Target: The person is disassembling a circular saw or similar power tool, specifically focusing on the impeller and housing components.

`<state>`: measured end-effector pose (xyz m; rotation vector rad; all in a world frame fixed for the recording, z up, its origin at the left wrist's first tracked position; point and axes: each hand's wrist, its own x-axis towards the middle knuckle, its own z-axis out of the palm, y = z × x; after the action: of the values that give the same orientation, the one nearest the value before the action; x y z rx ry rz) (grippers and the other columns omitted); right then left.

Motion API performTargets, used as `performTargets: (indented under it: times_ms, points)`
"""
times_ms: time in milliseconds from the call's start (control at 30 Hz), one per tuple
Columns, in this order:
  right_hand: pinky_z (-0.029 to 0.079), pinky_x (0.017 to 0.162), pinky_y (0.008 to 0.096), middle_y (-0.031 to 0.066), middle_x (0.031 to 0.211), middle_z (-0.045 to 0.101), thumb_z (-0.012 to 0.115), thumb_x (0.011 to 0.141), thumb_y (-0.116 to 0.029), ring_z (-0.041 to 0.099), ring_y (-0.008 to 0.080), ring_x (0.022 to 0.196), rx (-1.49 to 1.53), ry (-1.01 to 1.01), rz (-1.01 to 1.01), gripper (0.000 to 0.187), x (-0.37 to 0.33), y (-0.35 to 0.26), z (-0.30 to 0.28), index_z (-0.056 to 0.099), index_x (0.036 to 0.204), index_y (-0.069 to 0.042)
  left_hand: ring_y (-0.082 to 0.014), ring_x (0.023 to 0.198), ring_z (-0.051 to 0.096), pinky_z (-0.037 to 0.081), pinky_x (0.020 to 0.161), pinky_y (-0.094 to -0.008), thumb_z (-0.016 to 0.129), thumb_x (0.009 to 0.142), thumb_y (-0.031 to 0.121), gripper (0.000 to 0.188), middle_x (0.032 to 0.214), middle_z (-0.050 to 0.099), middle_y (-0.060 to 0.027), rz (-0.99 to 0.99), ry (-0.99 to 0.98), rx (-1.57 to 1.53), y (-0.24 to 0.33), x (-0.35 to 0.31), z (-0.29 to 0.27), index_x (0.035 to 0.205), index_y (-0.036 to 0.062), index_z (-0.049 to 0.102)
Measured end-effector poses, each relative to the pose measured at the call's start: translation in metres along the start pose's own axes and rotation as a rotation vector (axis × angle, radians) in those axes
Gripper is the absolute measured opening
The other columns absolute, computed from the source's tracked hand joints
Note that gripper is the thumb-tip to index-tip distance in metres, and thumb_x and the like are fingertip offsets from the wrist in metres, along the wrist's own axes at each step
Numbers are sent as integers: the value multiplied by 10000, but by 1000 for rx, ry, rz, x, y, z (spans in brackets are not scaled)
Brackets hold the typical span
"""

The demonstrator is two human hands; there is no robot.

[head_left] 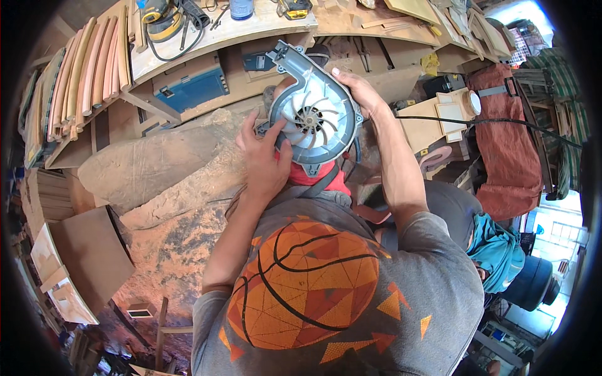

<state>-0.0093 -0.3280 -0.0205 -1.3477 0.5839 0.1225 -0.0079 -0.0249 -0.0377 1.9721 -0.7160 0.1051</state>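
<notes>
A grey blower housing (339, 103), round with a square outlet neck at its upper left, is held up in front of me. Pale curved vanes (321, 133) fill its face around a dark hub. My right hand (362, 94) grips the upper right rim, thumb on top and the other fingers hidden behind. On the left side, my left hand (266, 153) has its fingers spread, with the index finger and thumb over the vanes' left edge. The remaining fingers extend outside the rim. Red cloth (335, 180) shows just below the housing.
Ahead stands a workbench (251, 36) carrying a yellow sander (164, 22) and a blue container (241, 9). Curved wooden strips (94, 62) are stacked at the left. Beneath the bench sits a blue toolbox (194, 88). A black cable (489, 120) crosses at the right, past a red-brown sheet (506, 144).
</notes>
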Motion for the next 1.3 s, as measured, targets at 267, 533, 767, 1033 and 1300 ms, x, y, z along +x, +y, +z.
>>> performTargets:
  times_ms: [267,533,767,1033,1300]
  points:
    - [550,862,308,113,1136,720,657,1011,-418,677,154,982,-44,-2,-41,500,3,3,0,686,1214,39,-453,1356,359,292,1136,-536,731,847,139,285,1518,386,-251,35,-49,-19,1,-7,-6,1130,110,745]
    - [559,845,276,89,1095,731,650,1019,-415,680,123,928,-116,27,-63,513,3,-2,9,669,1253,41,-497,1420,252,264,1156,-539,790,804,197,353,1590,263,-340,76,-44,94,15,-18,-9,1147,117,766]
    - [536,874,299,117,1121,722,658,1001,-452,673,156,976,-137,53,-59,544,2,-1,12,675,1227,43,-522,1431,215,209,1166,-582,800,813,230,358,1607,231,-356,101,-68,174,27,-23,-10,1153,123,771]
    - [536,913,336,178,1177,707,671,983,-475,677,211,1052,-193,67,-84,595,-7,-6,18,664,1239,63,-516,1392,263,191,1153,-604,823,818,262,286,1557,289,-356,153,-14,197,21,-23,-11,1048,113,742]
    - [530,877,314,97,1060,731,643,1001,-498,666,153,938,-298,100,-146,544,-6,-7,18,710,1159,19,-486,1328,328,308,1064,-593,858,787,178,392,1447,395,-265,260,56,302,11,13,-31,1079,57,624]
